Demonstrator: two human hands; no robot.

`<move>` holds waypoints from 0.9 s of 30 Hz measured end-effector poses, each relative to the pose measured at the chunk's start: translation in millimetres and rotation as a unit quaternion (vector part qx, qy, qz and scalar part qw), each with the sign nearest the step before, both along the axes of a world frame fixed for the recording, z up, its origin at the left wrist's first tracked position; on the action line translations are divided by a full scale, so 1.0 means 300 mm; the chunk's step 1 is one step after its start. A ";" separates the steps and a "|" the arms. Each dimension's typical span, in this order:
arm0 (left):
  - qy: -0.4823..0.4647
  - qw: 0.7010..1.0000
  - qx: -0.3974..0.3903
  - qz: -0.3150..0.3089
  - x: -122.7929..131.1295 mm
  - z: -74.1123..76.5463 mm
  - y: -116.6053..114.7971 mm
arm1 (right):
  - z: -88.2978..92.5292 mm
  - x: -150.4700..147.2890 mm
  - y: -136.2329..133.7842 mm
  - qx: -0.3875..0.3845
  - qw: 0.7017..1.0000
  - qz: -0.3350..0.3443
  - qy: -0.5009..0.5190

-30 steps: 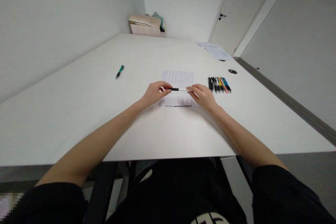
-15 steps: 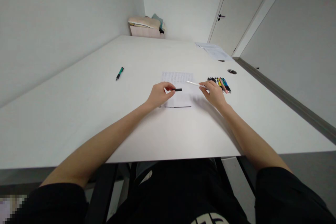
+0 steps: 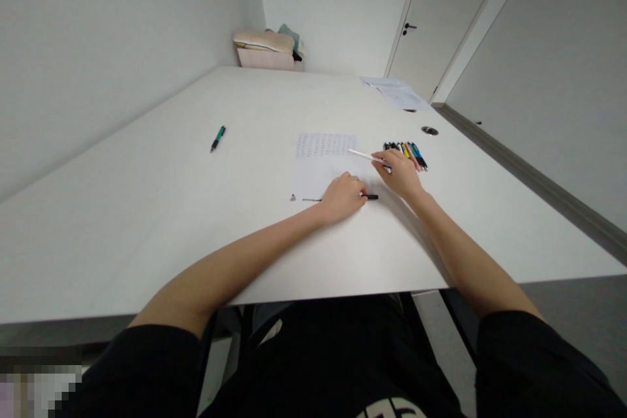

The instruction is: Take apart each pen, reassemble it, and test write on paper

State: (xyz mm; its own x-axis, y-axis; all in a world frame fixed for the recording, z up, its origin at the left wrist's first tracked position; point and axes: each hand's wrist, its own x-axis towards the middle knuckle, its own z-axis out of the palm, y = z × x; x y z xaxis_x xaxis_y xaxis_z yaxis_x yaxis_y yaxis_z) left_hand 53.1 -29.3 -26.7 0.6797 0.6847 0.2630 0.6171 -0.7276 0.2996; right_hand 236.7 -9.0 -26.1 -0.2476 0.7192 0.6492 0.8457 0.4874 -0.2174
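My left hand (image 3: pixel 344 198) is low over the near part of the printed sheet (image 3: pixel 308 173). Its fingers are closed at one end of a short black tube-like pen part (image 3: pixel 373 196), close to the table. A thin pen refill (image 3: pixel 310 200) lies partly hidden behind that hand. Farther left is a small greyish pen piece (image 3: pixel 292 197), perhaps a tip. Above the sheet's right side, my right hand (image 3: pixel 399 173) pinches a slim white pen barrel (image 3: pixel 360 154), which points left. Something dark and shiny shows under its fingers, too small to make out.
Several coloured pens (image 3: pixel 416 155) lie in a row just beyond my right hand. A green and black pen (image 3: pixel 218 138) rests alone at left. More papers (image 3: pixel 396 93) are at the far right, near a round table grommet (image 3: pixel 430 130). The table's front edge (image 3: pixel 313 299) is close to me.
My left hand has moved right and down towards the table with the black pen part. The small greyish piece now shows clearly. My right hand stays nearly still with the white barrel.
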 end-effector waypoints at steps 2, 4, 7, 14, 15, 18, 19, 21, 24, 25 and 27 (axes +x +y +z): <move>0.018 1.000 0.011 -0.002 0.002 -0.002 0.001 | 0.001 0.000 0.000 -0.003 1.000 -0.002 -0.004; 0.026 0.999 0.017 -0.004 0.001 -0.003 0.003 | 0.001 0.000 0.000 -0.005 1.000 -0.003 -0.009; 0.029 0.999 0.023 -0.010 -0.001 -0.004 0.004 | 0.001 0.000 -0.002 -0.008 1.000 -0.003 -0.011; 0.020 0.999 0.035 -0.011 -0.005 -0.002 0.006 | 0.000 -0.001 -0.004 -0.015 1.000 0.000 -0.013; 0.015 0.999 0.036 -0.014 -0.009 0.002 0.007 | -0.001 -0.001 -0.003 -0.017 1.000 -0.001 -0.013; -0.004 0.999 0.034 -0.024 -0.032 0.023 0.013 | -0.001 -0.001 -0.003 -0.025 1.000 -0.003 -0.014; -0.013 0.999 0.034 -0.025 -0.045 0.033 0.017 | -0.001 -0.001 -0.003 -0.027 1.000 -0.003 -0.014; -0.040 0.998 0.039 -0.025 -0.079 0.053 0.028 | 0.001 -0.002 -0.006 -0.035 0.999 -0.003 -0.013; -0.094 0.994 0.052 -0.018 -0.155 0.087 0.049 | 0.007 -0.005 -0.010 -0.049 0.999 -0.010 -0.014; -0.113 0.992 0.053 -0.005 -0.187 0.097 0.059 | 0.009 -0.006 -0.011 -0.054 0.998 -0.012 -0.014; -0.141 0.988 0.038 0.042 -0.257 0.110 0.082 | 0.013 -0.008 -0.012 -0.065 0.998 -0.014 -0.014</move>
